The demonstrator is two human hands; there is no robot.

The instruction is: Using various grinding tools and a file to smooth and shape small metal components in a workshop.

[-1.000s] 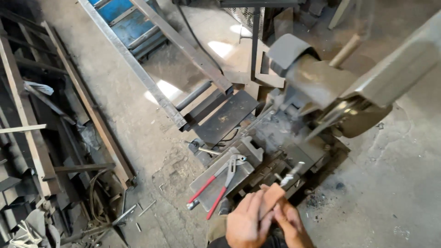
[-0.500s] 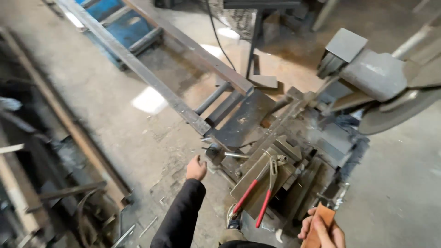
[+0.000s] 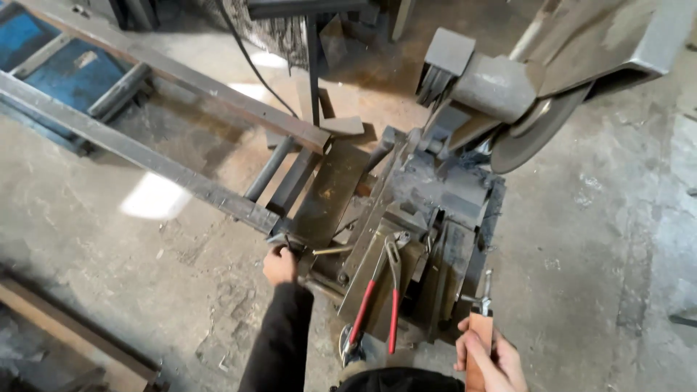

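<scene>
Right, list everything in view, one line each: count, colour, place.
grey metal chop saw with round cutting disc: one, grey, upper right on the floor
long grey steel bars: two, grey, running from upper left to the saw bed
red-handled pliers: one, red and steel, lying on the saw base
blue metal frame: one, blue, top left under the bars
black cable: one, black, top centre
concrete floor: one, grey, dusty
left hand: dark sleeve, at the end of the nearer bar
right hand: bottom right, gripping a brown wooden handle with a metal tip
</scene>
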